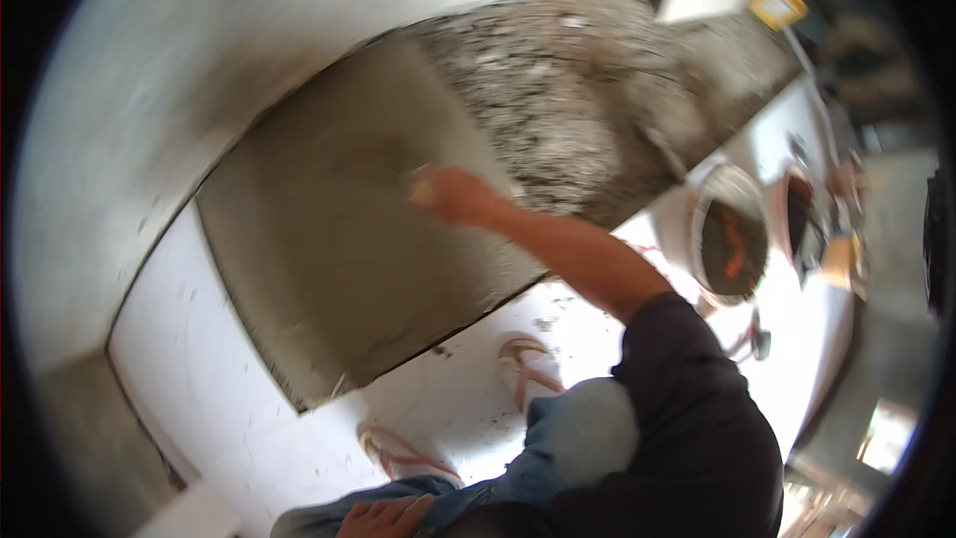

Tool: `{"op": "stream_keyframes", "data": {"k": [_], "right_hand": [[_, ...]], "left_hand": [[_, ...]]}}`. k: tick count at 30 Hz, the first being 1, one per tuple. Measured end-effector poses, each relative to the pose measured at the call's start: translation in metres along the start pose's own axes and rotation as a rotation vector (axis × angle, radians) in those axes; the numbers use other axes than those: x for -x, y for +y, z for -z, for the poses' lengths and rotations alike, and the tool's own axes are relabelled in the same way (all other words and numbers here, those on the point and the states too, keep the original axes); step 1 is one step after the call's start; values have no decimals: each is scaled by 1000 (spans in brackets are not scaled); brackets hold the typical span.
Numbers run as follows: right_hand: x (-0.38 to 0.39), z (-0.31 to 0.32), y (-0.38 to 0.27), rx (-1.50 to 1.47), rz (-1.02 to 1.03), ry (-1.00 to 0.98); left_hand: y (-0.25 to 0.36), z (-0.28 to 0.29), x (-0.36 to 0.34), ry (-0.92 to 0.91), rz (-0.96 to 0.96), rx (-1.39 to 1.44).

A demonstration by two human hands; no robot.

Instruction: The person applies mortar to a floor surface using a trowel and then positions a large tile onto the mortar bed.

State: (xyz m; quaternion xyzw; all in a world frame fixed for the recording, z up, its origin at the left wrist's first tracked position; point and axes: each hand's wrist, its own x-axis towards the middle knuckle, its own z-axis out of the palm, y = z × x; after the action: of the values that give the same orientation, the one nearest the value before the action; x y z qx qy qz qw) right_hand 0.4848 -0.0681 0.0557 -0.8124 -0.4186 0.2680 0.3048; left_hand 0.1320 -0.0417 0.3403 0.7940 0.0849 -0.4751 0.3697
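Note:
My right hand is stretched out over a smooth grey bed of wet mortar. Its fingers are curled closed and blurred by motion; what they hold, if anything, I cannot make out. On the thigh of my blue jeans, at the lower edge, rests my left hand with its fingers lying flat. My sandalled feet stand on white tiles along the near side of the mortar.
Rough, lumpy mortar or rubble lies beyond the smooth bed. To the right stand a bucket of dark grey mix and a second bucket. A plastered wall borders the far left. A yellow-and-white object is at the upper right.

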Motion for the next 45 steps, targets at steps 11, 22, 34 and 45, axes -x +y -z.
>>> {"op": "stream_keyframes", "data": {"k": [11,22,34,45], "right_hand": [[258,181,22,-1276,-113,161],[415,317,113,739,-902,-128],[414,247,114,755,-859,-87],[422,215,116,572,-338,-422]], "left_hand": [[15,40,-241,227,-310,155],[247,9,-431,-57,-376,1137],[243,-52,-424,185,-602,1169],[231,-80,-412,161,-621,1132]]}}
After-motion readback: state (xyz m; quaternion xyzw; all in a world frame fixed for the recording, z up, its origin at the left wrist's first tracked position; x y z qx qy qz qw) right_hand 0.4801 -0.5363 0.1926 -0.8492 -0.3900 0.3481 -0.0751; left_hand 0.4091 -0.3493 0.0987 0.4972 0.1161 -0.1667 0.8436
